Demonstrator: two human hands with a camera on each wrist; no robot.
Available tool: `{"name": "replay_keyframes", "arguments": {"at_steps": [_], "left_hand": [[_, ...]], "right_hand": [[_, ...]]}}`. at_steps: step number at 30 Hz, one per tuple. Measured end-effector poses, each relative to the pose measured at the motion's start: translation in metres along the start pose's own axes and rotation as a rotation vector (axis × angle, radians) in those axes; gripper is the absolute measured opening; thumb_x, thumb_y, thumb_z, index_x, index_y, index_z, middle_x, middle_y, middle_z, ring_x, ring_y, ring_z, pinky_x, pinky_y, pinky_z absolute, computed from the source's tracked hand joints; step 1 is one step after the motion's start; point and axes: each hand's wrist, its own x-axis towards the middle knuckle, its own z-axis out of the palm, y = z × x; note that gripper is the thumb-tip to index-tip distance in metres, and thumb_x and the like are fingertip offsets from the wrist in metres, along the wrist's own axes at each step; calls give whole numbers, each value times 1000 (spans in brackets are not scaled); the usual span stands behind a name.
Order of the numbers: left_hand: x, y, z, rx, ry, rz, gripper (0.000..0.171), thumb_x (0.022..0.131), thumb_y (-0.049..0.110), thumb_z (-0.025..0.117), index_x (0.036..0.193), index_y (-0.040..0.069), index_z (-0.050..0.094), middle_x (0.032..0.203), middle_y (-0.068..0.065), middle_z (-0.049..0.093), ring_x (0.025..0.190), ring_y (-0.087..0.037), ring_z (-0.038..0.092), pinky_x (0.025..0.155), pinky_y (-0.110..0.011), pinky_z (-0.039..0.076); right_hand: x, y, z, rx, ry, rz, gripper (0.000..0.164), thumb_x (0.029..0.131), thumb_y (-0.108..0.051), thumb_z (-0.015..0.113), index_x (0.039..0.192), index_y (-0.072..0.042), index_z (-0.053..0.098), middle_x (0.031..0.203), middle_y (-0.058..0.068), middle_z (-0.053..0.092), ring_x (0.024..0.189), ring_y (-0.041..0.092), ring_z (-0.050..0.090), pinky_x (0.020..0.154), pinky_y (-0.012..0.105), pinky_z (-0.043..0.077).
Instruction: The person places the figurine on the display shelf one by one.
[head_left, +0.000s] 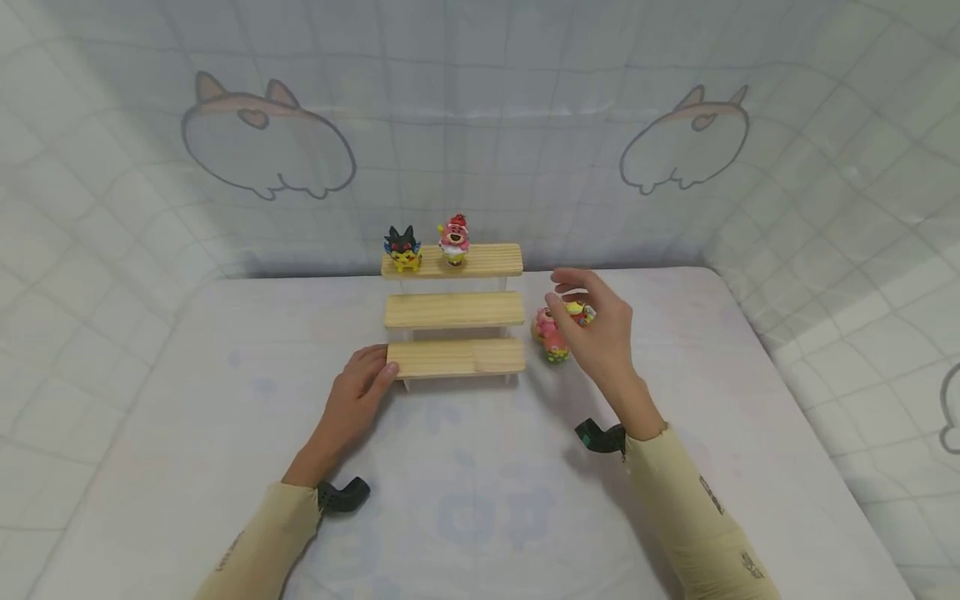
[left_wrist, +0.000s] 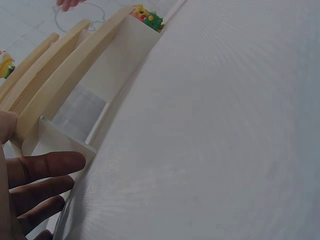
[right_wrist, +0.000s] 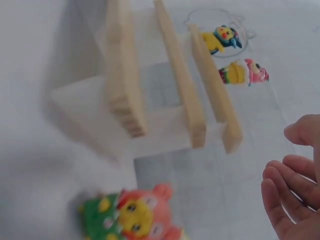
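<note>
A three-tier wooden display stand [head_left: 454,310] with white supports stands on the table. My left hand [head_left: 360,385] is at the left end of its lowest step, the thumb touching the board's corner and the fingers [left_wrist: 47,167] stretched out beside the white support. On the top step are a yellow figurine with a black spiky hood [head_left: 403,250] and a pink bear figurine with a red top [head_left: 454,240]. My right hand [head_left: 596,329] hovers right of the stand, fingers loosely bent, holding nothing. Below it lies a cluster of pink, yellow and green figurines [head_left: 553,340], partly hidden by the hand.
A pale patterned cloth covers the table [head_left: 450,467]. Behind it hangs a white grid-patterned curtain [head_left: 480,150] with cartoon animal outlines, which also runs along both sides. The stand's middle step [head_left: 454,310] bears no figurine.
</note>
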Motion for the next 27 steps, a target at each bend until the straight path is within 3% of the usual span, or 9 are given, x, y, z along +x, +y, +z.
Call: {"name": "replay_keyframes", "arguments": {"at_steps": [3, 6, 12, 19, 27], "left_hand": [[0, 0, -3, 7, 0, -3, 28, 103, 24, 52, 115, 4, 68, 128, -8, 59, 129, -28, 43, 107, -48, 31], [0, -1, -5, 0, 8, -3, 27, 102, 23, 52, 114, 4, 69, 127, -8, 60, 129, -28, 43, 106, -48, 32], [0, 2, -3, -24, -10, -24, 26, 103, 24, 52, 112, 7, 69, 127, -5, 60, 130, -26, 42, 106, -47, 31], [0, 2, -2, -21, -8, -12, 26, 102, 23, 53, 113, 6, 69, 126, -6, 61, 129, -27, 43, 106, -45, 32], [1, -1, -1, -29, -1, -17, 25, 102, 23, 53, 111, 8, 70, 127, -3, 61, 129, -26, 43, 107, -45, 31]], "right_hand": [[-12, 18, -4, -24, 1, 29, 31, 86, -7, 74, 116, -6, 65, 108, 3, 68, 94, 21, 64, 80, 43, 54], [-19, 22, -7, -21, -6, 41, 32, 85, -5, 75, 116, -6, 65, 107, 4, 69, 93, 23, 64, 78, 49, 54], [-30, 32, -18, -66, -52, 72, 29, 88, -12, 73, 115, -6, 65, 107, 1, 68, 91, 18, 63, 78, 45, 54], [-50, 48, -31, -121, -122, 82, 30, 86, -11, 75, 114, -4, 66, 107, 7, 68, 91, 26, 64, 79, 42, 54], [-61, 56, -30, -109, -207, 106, 38, 81, -5, 79, 116, -1, 63, 112, 10, 66, 97, 24, 62, 80, 42, 54]]}}
